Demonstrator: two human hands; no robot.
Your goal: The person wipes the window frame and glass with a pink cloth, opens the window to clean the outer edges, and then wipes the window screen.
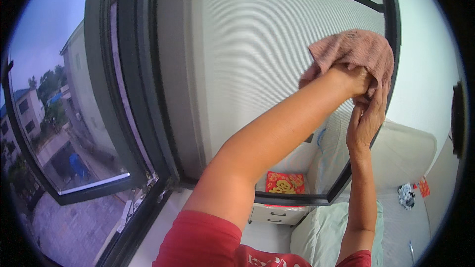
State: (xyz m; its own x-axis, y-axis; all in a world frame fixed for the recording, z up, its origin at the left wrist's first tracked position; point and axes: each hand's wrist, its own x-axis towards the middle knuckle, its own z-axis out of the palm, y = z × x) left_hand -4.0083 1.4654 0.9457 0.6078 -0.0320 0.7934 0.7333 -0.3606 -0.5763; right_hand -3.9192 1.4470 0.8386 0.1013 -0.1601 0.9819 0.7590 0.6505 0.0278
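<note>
A pinkish-brown cloth (354, 47) is draped over the upper right part of a dark-framed window panel (392, 20), against its side bar. My left arm reaches up across the panel, and my left hand (362, 79) is closed in the cloth, its fingers mostly covered. Just below, my right hand (367, 121) is raised beside the same bar. Its fingers point up over the hanging lower edge of the cloth, with the thumb on the near side; the cloth's edge lies between them. A dark window handle (361, 0) juts from the bar above the cloth.
An opened outer sash (96, 185) swings out at the left, with a metal hinge arm (127, 212) at its bottom corner. Through the panel shows a white drawer cabinet (278, 214) with a red-and-gold item (285, 183). A bed with pale green bedding (319, 232) stands lower right.
</note>
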